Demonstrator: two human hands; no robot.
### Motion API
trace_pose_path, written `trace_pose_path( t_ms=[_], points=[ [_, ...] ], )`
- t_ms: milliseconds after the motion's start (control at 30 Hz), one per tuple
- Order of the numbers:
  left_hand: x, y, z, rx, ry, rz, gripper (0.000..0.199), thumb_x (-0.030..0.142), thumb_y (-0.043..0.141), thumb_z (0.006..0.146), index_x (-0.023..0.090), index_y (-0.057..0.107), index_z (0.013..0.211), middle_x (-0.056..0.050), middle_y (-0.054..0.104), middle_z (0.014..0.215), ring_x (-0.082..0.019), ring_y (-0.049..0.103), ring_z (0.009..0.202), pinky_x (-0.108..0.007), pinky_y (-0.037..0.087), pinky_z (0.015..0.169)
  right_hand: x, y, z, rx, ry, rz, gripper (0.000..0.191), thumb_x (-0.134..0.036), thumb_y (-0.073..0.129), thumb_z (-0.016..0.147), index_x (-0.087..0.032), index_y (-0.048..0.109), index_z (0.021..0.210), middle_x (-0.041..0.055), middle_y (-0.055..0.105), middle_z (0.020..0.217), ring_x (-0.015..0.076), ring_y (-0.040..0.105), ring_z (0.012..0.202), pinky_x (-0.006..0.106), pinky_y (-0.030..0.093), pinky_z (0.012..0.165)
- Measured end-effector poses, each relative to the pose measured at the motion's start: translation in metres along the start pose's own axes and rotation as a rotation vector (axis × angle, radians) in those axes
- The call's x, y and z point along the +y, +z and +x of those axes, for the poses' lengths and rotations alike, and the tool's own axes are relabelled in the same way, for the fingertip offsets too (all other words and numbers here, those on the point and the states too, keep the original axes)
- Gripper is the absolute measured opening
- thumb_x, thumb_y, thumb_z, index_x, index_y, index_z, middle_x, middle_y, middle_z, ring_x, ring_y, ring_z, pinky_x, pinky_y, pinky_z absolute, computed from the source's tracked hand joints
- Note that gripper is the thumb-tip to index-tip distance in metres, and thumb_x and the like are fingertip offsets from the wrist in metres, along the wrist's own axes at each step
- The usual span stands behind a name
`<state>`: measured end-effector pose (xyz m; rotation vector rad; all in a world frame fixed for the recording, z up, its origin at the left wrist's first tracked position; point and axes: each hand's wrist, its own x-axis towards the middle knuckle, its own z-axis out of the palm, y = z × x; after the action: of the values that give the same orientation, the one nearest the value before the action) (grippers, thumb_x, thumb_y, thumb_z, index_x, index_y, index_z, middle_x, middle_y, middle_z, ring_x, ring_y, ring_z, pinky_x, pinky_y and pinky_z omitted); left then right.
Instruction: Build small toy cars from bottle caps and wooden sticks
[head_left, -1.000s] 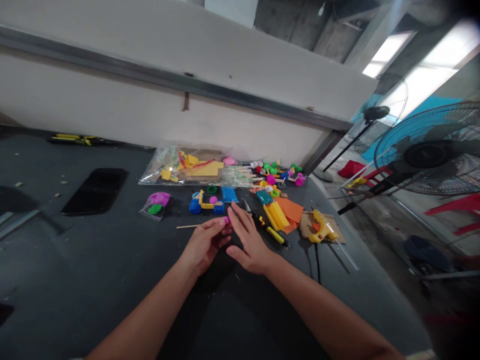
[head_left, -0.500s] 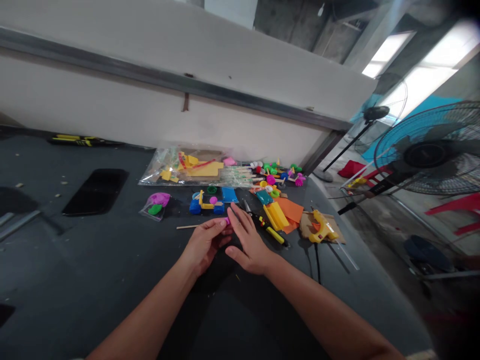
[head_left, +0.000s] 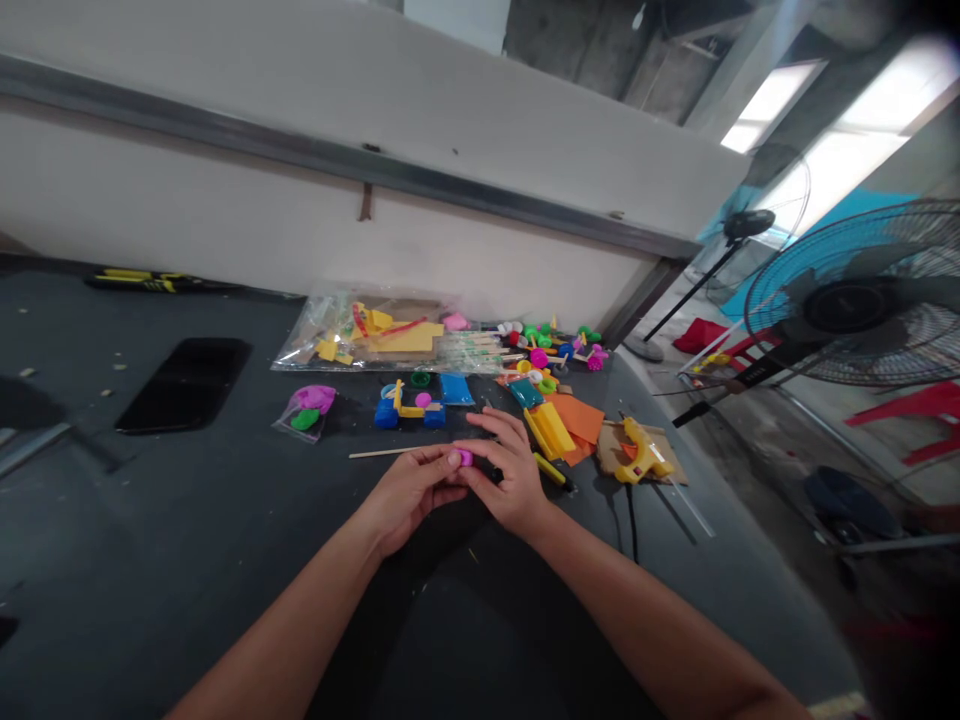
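A small lump of purple modelling clay (head_left: 466,458) is pinched between my two hands. My left hand (head_left: 409,495) grips it with thumb and forefinger, the other fingers curled beneath. On its other side, my right hand (head_left: 510,475) presses the lump between thumb and forefinger, with its remaining fingers raised. A thin wooden stick (head_left: 375,454) sticks out past my left hand; I cannot tell whether the hand touches it. Just beyond my hands sits a small figure of blue and yellow pieces (head_left: 409,411) with a purple ball. A clear bag of purple and green clay (head_left: 307,410) lies to the left.
A black phone (head_left: 184,385) lies left on the dark table. Behind are a large clear bag of sticks and yellow pieces (head_left: 375,335) and several colourful small parts. To the right are orange sheets (head_left: 581,420), a yellow-handled tool (head_left: 553,470) and a yellow glue gun (head_left: 641,455) with its cord.
My right hand has come down from flat, stretched fingers to a pinch on the purple clay. The lump shows more and sits slightly lower. The view has shifted a little.
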<state>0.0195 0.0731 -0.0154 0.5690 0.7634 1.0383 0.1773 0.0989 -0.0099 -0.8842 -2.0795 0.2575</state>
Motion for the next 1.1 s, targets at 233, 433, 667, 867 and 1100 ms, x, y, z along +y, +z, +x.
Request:
trace_pose_path(
  t_ms=[233,433,667,867,1100],
  points=[
    [-0.0026,0.0059,0.0002,0.027,0.037,-0.060,0.015,0.028,0.071,0.071,0.015,0.067,0.077,0.000,0.061,0.071,-0.008,0.057,0.066,-0.024,0.052,0.069,0.0021,0.0034,-0.0026,0.054,0.006,-0.098,0.027,-0.024,0.057,0.080,-0.026,0.065,0.106,0.0047,0.056,0.120,0.0238,0.040,0.123,0.045,0.037,0.101],
    [-0.0034,0.0005,0.0044,0.134,0.091,-0.064,0.017,0.027,0.073,0.069,0.014,0.067,0.080,-0.001,0.063,0.074,-0.009,0.057,0.068,-0.020,0.049,0.063,-0.0001,0.0037,-0.0044,-0.103,-0.089,-0.148,0.050,-0.033,0.055,0.081,-0.020,0.049,0.129,0.0095,0.038,0.141,0.0282,0.027,0.132,0.051,0.029,0.106],
    [-0.0027,-0.0023,0.0040,0.131,0.089,-0.021,0.018,0.026,0.074,0.068,0.013,0.068,0.078,-0.002,0.066,0.072,-0.010,0.059,0.068,-0.021,0.049,0.066,-0.0021,-0.0028,-0.0036,-0.180,-0.062,-0.058,0.051,-0.033,0.049,0.083,-0.024,0.044,0.133,0.0057,0.033,0.144,0.0279,0.024,0.134,0.052,0.027,0.107],
    [-0.0025,-0.0018,0.0047,0.118,0.071,0.004,0.019,0.026,0.075,0.067,0.012,0.069,0.077,-0.004,0.068,0.073,-0.011,0.061,0.067,-0.022,0.049,0.067,0.0020,-0.0040,-0.0042,-0.183,-0.045,0.061,0.049,-0.033,0.046,0.084,-0.027,0.044,0.132,0.0031,0.035,0.143,0.0264,0.025,0.134,0.051,0.026,0.107],
    [-0.0027,-0.0011,0.0051,0.100,0.087,0.035,0.018,0.027,0.076,0.065,0.013,0.069,0.076,-0.002,0.068,0.073,-0.010,0.061,0.068,-0.023,0.048,0.071,0.0026,-0.0033,-0.0033,-0.190,-0.037,0.080,0.047,-0.026,0.046,0.083,-0.026,0.047,0.130,0.0030,0.038,0.142,0.0253,0.025,0.134,0.049,0.026,0.107]
  ],
)
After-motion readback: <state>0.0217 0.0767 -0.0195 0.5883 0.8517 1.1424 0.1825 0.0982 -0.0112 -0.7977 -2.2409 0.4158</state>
